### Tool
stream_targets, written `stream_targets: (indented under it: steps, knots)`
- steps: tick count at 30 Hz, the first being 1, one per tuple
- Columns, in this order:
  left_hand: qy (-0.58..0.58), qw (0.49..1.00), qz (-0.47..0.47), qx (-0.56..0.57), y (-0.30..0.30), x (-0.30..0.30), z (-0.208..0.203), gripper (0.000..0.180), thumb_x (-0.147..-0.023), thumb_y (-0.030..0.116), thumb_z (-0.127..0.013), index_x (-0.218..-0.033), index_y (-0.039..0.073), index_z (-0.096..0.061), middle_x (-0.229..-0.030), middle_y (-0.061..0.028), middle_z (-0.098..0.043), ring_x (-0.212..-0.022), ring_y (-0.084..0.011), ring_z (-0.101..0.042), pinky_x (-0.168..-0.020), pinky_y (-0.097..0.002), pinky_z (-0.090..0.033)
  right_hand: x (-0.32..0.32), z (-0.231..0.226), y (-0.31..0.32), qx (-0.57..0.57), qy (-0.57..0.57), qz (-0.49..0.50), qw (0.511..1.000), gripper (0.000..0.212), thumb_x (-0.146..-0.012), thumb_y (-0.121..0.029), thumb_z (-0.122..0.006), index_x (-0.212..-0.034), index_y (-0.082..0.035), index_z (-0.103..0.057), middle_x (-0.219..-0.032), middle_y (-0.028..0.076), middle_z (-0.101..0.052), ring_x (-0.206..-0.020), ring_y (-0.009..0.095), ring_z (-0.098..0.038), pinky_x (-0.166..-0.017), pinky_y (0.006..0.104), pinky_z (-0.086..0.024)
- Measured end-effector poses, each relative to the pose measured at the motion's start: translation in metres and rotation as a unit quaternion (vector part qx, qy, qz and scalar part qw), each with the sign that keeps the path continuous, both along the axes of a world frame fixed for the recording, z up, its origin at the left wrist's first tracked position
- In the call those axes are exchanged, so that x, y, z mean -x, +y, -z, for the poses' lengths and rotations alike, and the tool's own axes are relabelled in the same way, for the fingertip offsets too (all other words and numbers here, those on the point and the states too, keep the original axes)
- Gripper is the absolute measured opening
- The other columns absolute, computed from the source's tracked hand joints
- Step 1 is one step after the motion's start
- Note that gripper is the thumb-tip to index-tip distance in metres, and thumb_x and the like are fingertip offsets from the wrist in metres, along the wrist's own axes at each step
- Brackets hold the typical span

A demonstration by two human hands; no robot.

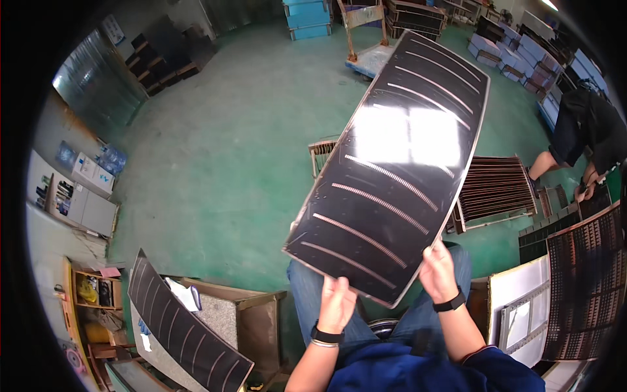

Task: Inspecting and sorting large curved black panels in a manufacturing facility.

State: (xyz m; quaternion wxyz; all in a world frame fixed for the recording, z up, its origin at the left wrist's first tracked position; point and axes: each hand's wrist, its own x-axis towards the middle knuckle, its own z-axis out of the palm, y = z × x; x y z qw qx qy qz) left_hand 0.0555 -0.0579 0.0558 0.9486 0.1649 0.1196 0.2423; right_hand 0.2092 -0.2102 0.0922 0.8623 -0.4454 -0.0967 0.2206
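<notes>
A long, glossy black panel (385, 176) with pale edges and rows of thin light dashed lines stretches away from my lap, tilted toward the far right. A bright window-like reflection covers its middle. My left hand (338, 306) pinches the panel's near edge, thumb on top. My right hand (440, 270) grips its right edge close to the near corner. The fingers beneath the panel are hidden. At the lower left, a similar dark panel (186, 326) with pale lines lies on a grey-topped bench (219, 319).
A slatted rack (496, 193) stands right of my knees. Dark perforated panels (584, 281) lean at the right beside a white board (519, 294). Another person (581, 127) bends over at the far right. Beyond the held panel is a trolley (372, 60); blue crates (307, 18) stand farther back.
</notes>
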Motion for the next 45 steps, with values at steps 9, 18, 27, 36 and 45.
stream_targets:
  steps: [9, 18, 27, 36, 45]
  knots:
    - [0.116, 0.990, -0.021, -0.077, 0.039, 0.070, -0.020, 0.044, -0.089, 0.015, -0.058, -0.129, 0.009, -0.043, -0.125, -0.0049, -0.051, -0.114, -0.0219, -0.050, -0.098, -0.0391, -0.041, -0.047, -0.039, -0.042, -0.116, 0.106, 0.029, 0.987, 0.026, -0.096, -0.019, -0.045, -0.114, -0.002, -0.050, -0.107, 0.011, -0.062, -0.094, 0.020, -0.063, -0.075, 0.0338, -0.056]
    - [0.183, 0.962, -0.136, -0.150, 0.066, 0.114, -0.002, 0.053, -0.092, 0.022, -0.054, -0.136, 0.005, -0.033, -0.129, -0.0104, -0.048, -0.114, -0.0250, -0.050, -0.096, -0.0400, -0.042, -0.082, -0.079, -0.136, -0.196, -0.008, 0.227, 0.954, 0.025, -0.093, -0.016, -0.051, -0.114, -0.002, -0.055, -0.112, 0.010, -0.062, -0.101, 0.021, -0.060, -0.086, 0.0316, -0.051]
    - [0.202, 0.945, -0.145, -0.211, 0.085, 0.125, 0.004, 0.041, -0.092, 0.026, -0.054, -0.124, 0.002, -0.048, -0.127, -0.0083, -0.051, -0.115, -0.0207, -0.049, -0.101, -0.0371, -0.038, -0.057, -0.105, -0.177, -0.028, -0.127, 0.243, 0.961, 0.037, -0.091, -0.014, -0.051, -0.124, 0.005, -0.049, -0.120, 0.014, -0.057, -0.107, 0.021, -0.057, -0.095, 0.0310, -0.044]
    - [0.254, 0.869, -0.212, -0.368, 0.099, 0.122, -0.027, 0.038, -0.091, 0.023, -0.056, -0.122, 0.000, -0.050, -0.122, -0.0086, -0.053, -0.115, -0.0185, -0.046, -0.102, -0.0326, -0.031, -0.070, -0.115, -0.264, 0.263, -0.190, 0.109, 0.940, 0.039, -0.087, -0.021, -0.061, -0.118, 0.001, -0.053, -0.101, 0.003, -0.062, -0.079, 0.002, -0.055, -0.071, 0.0152, -0.043]
    - [0.039, 0.849, -0.151, -0.504, 0.099, 0.096, -0.035, 0.027, -0.091, 0.022, -0.051, -0.117, 0.013, -0.051, -0.136, -0.0141, -0.042, -0.122, -0.0287, -0.044, -0.099, -0.0427, -0.039, -0.140, -0.014, -0.340, -0.108, -0.339, 0.181, 0.917, 0.028, -0.085, -0.018, -0.062, -0.108, -0.007, -0.052, -0.136, 0.013, -0.043, -0.132, 0.025, -0.032, -0.109, 0.0411, -0.027]
